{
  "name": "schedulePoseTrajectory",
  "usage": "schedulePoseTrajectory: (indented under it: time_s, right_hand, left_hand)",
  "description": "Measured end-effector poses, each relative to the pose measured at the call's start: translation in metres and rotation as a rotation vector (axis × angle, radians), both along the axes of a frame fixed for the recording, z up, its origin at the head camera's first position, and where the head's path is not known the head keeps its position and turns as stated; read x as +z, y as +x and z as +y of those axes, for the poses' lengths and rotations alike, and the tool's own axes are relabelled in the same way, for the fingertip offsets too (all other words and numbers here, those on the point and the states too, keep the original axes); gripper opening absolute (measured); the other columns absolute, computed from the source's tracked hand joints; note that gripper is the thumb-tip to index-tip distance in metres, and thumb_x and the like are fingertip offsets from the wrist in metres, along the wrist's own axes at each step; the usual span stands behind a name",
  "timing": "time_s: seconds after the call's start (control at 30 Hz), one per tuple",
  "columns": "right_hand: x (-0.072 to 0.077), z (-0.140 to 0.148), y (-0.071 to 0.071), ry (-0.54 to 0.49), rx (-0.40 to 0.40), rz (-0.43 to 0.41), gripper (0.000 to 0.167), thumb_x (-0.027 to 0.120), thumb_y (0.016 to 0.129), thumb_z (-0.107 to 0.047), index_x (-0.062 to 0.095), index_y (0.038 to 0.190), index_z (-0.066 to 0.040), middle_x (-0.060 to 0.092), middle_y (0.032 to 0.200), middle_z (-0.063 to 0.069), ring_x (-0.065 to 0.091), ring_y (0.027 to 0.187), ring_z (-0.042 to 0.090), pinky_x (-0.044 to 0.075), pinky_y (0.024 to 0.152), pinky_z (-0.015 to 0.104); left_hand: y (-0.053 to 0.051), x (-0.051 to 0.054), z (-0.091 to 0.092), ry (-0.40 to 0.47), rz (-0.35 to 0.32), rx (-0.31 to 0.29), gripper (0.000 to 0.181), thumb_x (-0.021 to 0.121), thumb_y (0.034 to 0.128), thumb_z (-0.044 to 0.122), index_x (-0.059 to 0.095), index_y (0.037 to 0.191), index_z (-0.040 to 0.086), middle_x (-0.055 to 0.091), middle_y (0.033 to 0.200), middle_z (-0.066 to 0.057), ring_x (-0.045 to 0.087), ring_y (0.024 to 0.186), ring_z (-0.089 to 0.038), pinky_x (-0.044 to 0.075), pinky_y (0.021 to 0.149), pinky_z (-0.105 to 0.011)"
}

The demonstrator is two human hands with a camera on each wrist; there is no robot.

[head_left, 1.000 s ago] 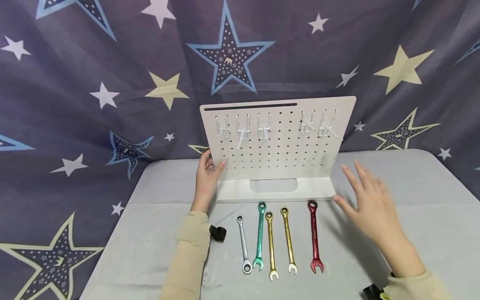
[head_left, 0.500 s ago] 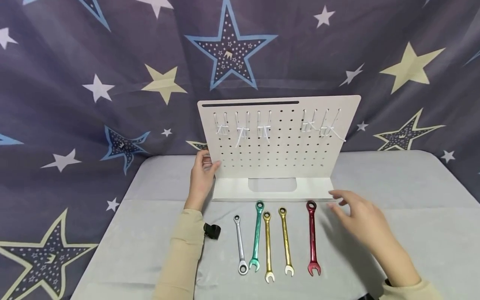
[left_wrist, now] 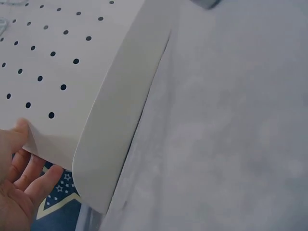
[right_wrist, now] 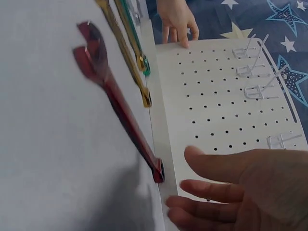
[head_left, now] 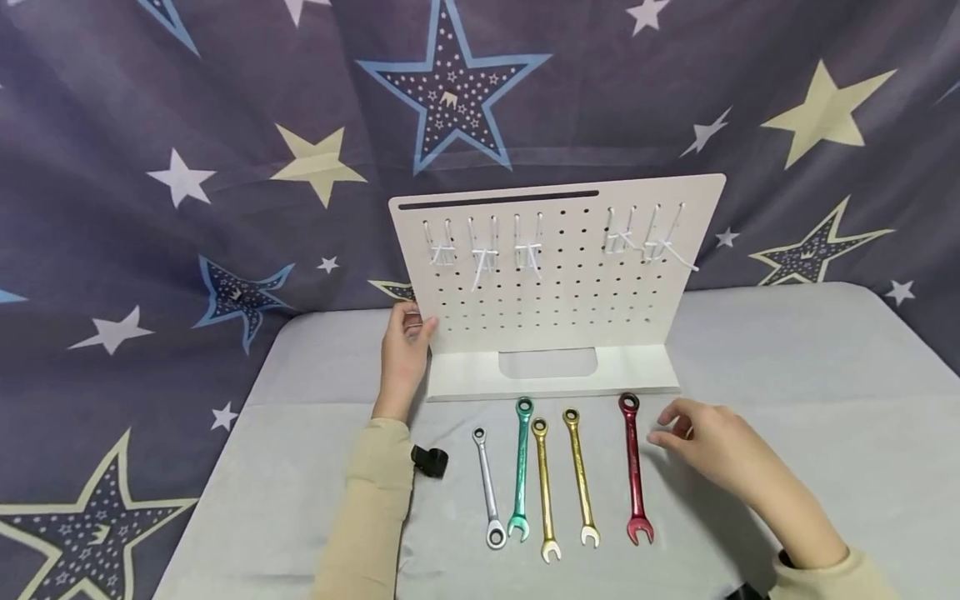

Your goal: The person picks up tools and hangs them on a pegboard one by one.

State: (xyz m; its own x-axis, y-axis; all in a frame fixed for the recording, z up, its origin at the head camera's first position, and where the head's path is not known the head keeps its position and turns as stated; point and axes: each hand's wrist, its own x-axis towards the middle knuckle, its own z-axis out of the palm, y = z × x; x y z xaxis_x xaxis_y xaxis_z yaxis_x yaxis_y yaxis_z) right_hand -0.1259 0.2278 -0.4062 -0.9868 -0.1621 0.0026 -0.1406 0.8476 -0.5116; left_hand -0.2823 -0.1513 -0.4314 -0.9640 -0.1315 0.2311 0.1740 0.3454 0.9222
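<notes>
wrenches: 5 total, 2 gold | white pegboard: 1 | wire hooks: 5

The left forearm extends forward; the left hand pinches, thumb opposing fingers. The right hand hangs relaxed, its fingers loosely bent.
</notes>
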Motion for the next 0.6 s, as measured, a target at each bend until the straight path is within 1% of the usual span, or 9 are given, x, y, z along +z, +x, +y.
schedulePoseTrajectory:
  time_s: [0.17, 0.27, 0.37, 0.5, 0.6]
  right_hand:
    - [-0.002, 0.001, -0.003, -0.025, 0.022, -0.071, 0.028, 0.078, 0.085, -0.036, 0.068, 0.093, -0.011, 0.059, 0.075, -0.006, 0.052, 0.068, 0.011, 0.045, 0.062, 0.034]
    - [-0.007, -0.002, 0.000, -0.018, 0.029, -0.096, 0.029, 0.079, 0.084, -0.038, 0.067, 0.091, -0.012, 0.057, 0.074, -0.006, 0.050, 0.068, 0.011, 0.044, 0.062, 0.033]
    - [-0.012, -0.007, 0.004, -0.001, 0.029, -0.096, 0.031, 0.081, 0.081, -0.039, 0.064, 0.087, -0.013, 0.053, 0.071, -0.007, 0.048, 0.065, 0.010, 0.042, 0.061, 0.031]
    - [-0.013, -0.014, 0.007, 0.045, 0.005, -0.114, 0.036, 0.082, 0.078, -0.043, 0.063, 0.086, -0.013, 0.058, 0.076, -0.005, 0.051, 0.068, 0.013, 0.045, 0.063, 0.035]
    - [-0.013, -0.017, 0.007, 0.088, -0.005, -0.121, 0.041, 0.083, 0.076, -0.045, 0.063, 0.088, -0.011, 0.063, 0.081, -0.002, 0.055, 0.072, 0.016, 0.047, 0.065, 0.040]
  left_hand:
    - [0.006, -0.002, -0.002, 0.033, 0.024, 0.046, 0.028, 0.064, 0.0968, 0.011, 0.051, 0.119, 0.001, 0.059, 0.114, -0.019, 0.058, 0.107, -0.030, 0.047, 0.095, -0.037]
    - [0.007, -0.001, 0.000, 0.038, 0.027, 0.052, 0.026, 0.065, 0.0960, 0.011, 0.053, 0.117, 0.001, 0.060, 0.112, -0.018, 0.059, 0.105, -0.029, 0.048, 0.094, -0.036]
    - [0.006, 0.001, 0.003, 0.031, 0.036, 0.048, 0.026, 0.065, 0.0961, 0.011, 0.053, 0.117, 0.001, 0.060, 0.112, -0.017, 0.059, 0.105, -0.028, 0.048, 0.095, -0.036]
    - [0.000, 0.001, 0.005, 0.032, 0.038, 0.060, 0.025, 0.067, 0.0950, 0.010, 0.055, 0.116, 0.001, 0.061, 0.111, -0.017, 0.060, 0.104, -0.028, 0.048, 0.094, -0.036]
    - [0.000, 0.002, 0.006, 0.033, 0.035, 0.071, 0.025, 0.068, 0.0941, 0.010, 0.056, 0.115, 0.001, 0.062, 0.110, -0.017, 0.061, 0.103, -0.029, 0.049, 0.092, -0.037]
